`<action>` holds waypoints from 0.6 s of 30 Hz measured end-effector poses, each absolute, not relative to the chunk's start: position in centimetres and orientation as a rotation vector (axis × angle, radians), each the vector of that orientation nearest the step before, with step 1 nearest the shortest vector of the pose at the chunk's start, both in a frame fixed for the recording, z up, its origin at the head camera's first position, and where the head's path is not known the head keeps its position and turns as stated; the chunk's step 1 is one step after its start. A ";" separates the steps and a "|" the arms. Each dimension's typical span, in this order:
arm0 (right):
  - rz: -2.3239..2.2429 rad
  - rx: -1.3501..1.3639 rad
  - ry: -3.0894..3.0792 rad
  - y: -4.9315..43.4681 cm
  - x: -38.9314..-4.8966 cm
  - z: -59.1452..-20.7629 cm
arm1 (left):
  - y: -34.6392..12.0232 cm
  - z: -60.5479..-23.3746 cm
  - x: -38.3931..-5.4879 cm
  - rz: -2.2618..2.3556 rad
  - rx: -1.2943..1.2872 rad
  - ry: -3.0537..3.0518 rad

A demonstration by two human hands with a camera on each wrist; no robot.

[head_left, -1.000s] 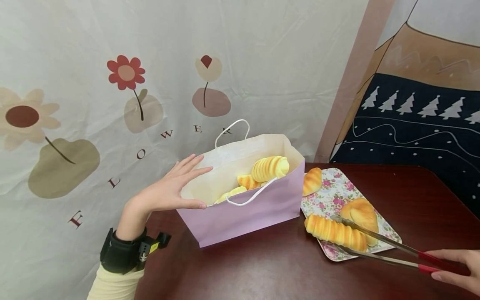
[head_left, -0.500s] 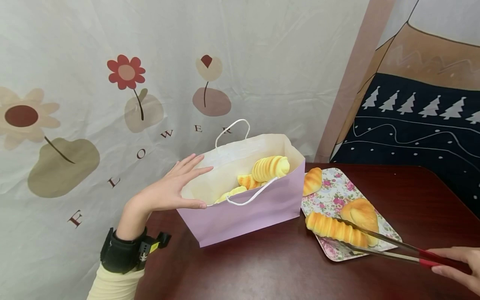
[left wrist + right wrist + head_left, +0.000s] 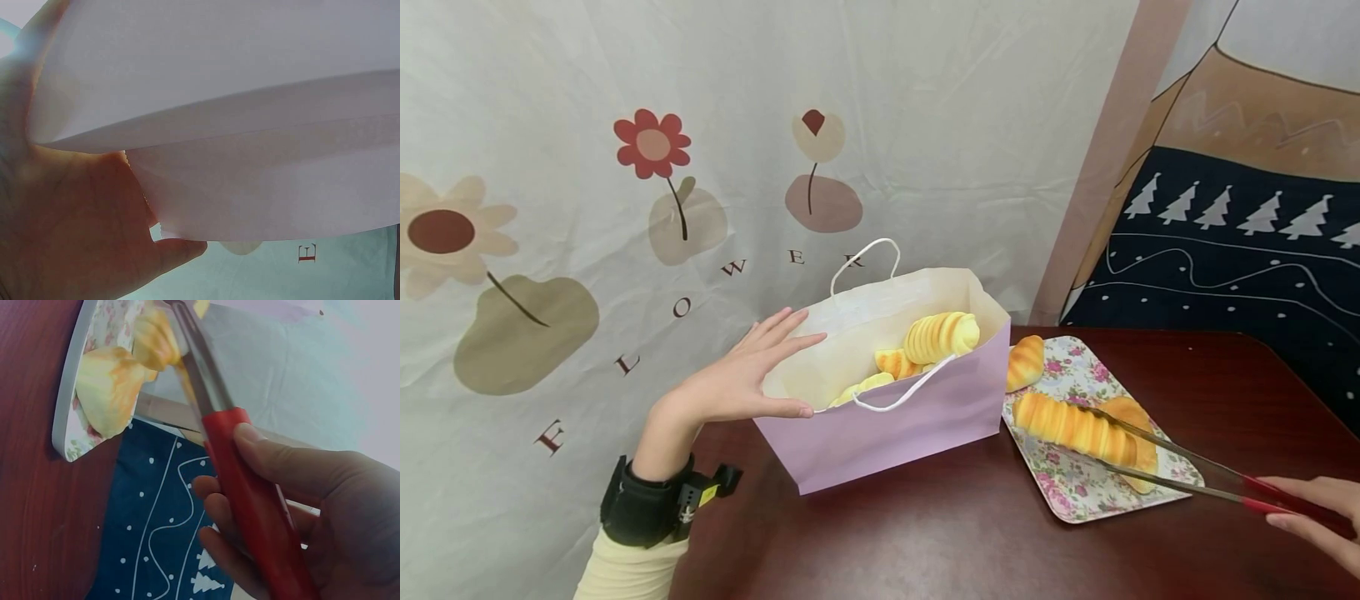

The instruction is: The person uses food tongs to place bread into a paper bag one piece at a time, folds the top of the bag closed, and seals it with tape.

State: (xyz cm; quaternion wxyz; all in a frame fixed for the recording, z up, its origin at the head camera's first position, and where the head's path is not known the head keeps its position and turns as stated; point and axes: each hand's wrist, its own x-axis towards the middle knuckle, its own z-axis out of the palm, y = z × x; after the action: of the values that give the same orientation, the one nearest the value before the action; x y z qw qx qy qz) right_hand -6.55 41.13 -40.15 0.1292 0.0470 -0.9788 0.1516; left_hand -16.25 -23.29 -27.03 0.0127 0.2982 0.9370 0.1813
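Note:
My right hand (image 3: 275, 506) grips the red handles of metal tongs (image 3: 1172, 479). Between the tong tips is a ridged, golden bread roll (image 3: 1067, 425), raised over the floral tray (image 3: 1060, 492). A round bun (image 3: 1142, 479) lies on the tray partly behind that roll, and a smaller bread piece (image 3: 1025, 364) sits by the bag. With fingers spread, my left hand (image 3: 737, 379) rests at the left end of a lilac paper bag (image 3: 895, 446), thumb at the front rim and fingertips toward the back one. Inside the bag lie a ridged roll (image 3: 942, 335) and other bread pieces.
The bag and tray stand side by side on a dark red-brown table (image 3: 917, 533). White cord handles (image 3: 904, 400) rise from the bag's rims. Close behind hangs a pale flower-print curtain (image 3: 962, 150), with a dark tree-patterned cloth (image 3: 1232, 267) at the right.
The tongs and the ridged roll between them have risen and shifted slightly away from me, uncovering the tray's front part. The left hand and the bag have stayed in place.

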 end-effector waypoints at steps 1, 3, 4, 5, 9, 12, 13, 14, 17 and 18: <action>0.448 0.162 -2.807 41.2 -6.6 -40.2 | -23.3 -27.0 -16.3 0.565 0.928 2.921; 0.438 0.194 -2.760 41.4 -6.7 -40.1 | -23.3 -27.0 -16.2 0.564 0.927 2.923; 0.430 0.198 -2.748 41.5 -6.7 -40.1 | -23.3 -27.0 -16.2 0.566 0.925 2.923; 0.413 0.199 -2.743 41.6 -6.8 -40.0 | -23.3 -27.1 -16.2 0.567 0.927 2.922; 0.418 0.168 -2.718 41.6 -6.9 -39.7 | -23.3 -27.1 -16.2 0.569 0.922 2.923; 0.456 0.139 -2.677 41.2 -6.7 -39.5 | -23.4 -27.2 -16.3 0.561 0.923 2.925; 0.471 0.128 -2.663 41.1 -6.7 -39.4 | -23.4 -27.2 -16.3 0.559 0.926 2.926; 0.481 0.130 -2.646 41.0 -6.6 -39.3 | -23.4 -27.2 -16.4 0.559 0.928 2.926; 0.478 0.147 -2.586 40.9 -6.7 -39.1 | -23.4 -27.2 -16.4 0.556 0.936 2.927; 0.484 0.143 -2.575 40.9 -6.7 -39.1 | -23.4 -27.2 -16.4 0.556 0.937 2.927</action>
State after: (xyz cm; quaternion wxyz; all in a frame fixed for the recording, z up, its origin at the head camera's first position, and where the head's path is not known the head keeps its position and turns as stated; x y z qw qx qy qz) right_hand -6.73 40.88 -39.10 0.2561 0.0525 -0.9486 0.1782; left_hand -16.37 -23.35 -27.16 0.0094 0.3001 0.9371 0.1781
